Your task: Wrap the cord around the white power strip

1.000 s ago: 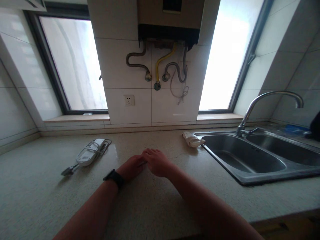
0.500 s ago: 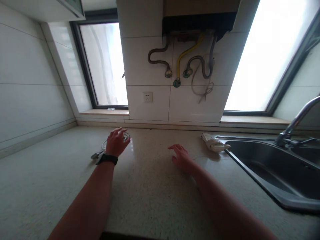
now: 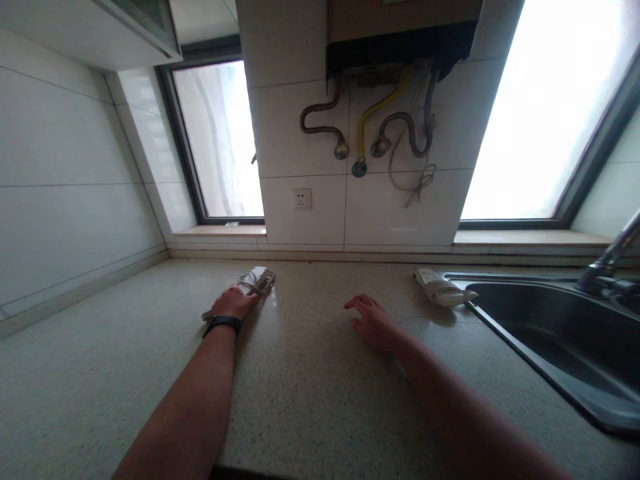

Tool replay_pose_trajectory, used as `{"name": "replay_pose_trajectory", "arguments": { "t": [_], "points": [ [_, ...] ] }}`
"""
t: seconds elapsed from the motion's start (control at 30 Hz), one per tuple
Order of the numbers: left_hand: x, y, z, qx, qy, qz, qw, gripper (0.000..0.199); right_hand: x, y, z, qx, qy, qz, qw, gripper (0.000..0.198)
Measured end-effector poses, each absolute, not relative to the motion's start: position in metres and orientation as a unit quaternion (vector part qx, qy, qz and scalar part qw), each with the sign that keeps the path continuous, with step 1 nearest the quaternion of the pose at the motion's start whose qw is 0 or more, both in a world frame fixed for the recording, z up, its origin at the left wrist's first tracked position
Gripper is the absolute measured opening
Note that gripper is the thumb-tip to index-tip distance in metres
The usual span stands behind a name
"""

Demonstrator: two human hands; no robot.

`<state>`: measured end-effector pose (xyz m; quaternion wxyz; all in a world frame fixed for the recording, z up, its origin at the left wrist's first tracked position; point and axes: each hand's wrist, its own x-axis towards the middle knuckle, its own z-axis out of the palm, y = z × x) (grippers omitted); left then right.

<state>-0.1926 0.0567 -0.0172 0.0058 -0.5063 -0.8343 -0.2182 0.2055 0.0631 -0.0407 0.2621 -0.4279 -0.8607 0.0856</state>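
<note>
My left hand, with a black band on its wrist, is closed on the near part of a white power strip. A pale cord is bunched around the strip, and its plug end lies partly hidden beside my wrist. The fingers' undersides do not show. To the right, my right hand is held low over the speckled countertop, fingers loosely apart with nothing in them. A white wrapped bundle lies beyond it, close to the sink; its exact kind is unclear.
At the right is a steel sink with a chrome faucet. A wall socket sits above the counter's back edge. Pipes, including a yellow one, hang under a wall-mounted unit between two windows.
My left hand has drawn back toward me and closed on the power strip, uncovering its far end. My right hand stays nearly in place. The view has shifted slightly.
</note>
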Motion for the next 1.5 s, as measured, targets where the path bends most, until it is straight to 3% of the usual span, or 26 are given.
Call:
{"name": "replay_pose_trajectory", "arguments": {
  "t": [0.2, 0.37, 0.6, 0.83, 1.0, 1.2, 1.5],
  "points": [
    [-0.143, 0.056, -0.009, -0.573, -0.716, -0.399, -0.019, 0.062, 0.205, 0.059, -0.034, -0.416, -0.855, 0.081, 0.300, 0.040],
    [-0.086, 0.044, -0.002, -0.581, -0.565, -0.544, -0.218, 0.064, 0.201, 0.053, -0.032, -0.408, -0.826, 0.106, 0.375, 0.041],
    [-0.033, 0.017, 0.009, -0.529, -0.382, -0.626, -0.427, 0.049, 0.186, 0.043, -0.027, -0.371, -0.692, 0.357, 0.506, 0.064],
    [-0.008, 0.001, 0.012, -0.448, -0.263, -0.622, -0.586, 0.044, 0.166, 0.027, -0.029, -0.238, -0.667, 0.519, 0.479, 0.078],
    [-0.005, 0.001, 0.005, -0.448, -0.250, -0.599, -0.615, 0.044, 0.159, 0.026, -0.029, -0.187, -0.654, 0.526, 0.511, 0.060],
    [-0.016, 0.006, 0.009, -0.432, -0.257, -0.623, -0.599, 0.051, 0.170, 0.031, -0.017, -0.289, -0.647, 0.457, 0.537, 0.039],
    [-0.030, 0.002, 0.025, -0.432, -0.238, -0.658, -0.569, 0.057, 0.192, 0.044, -0.005, -0.335, -0.672, 0.335, 0.569, 0.038]
  ]
}}
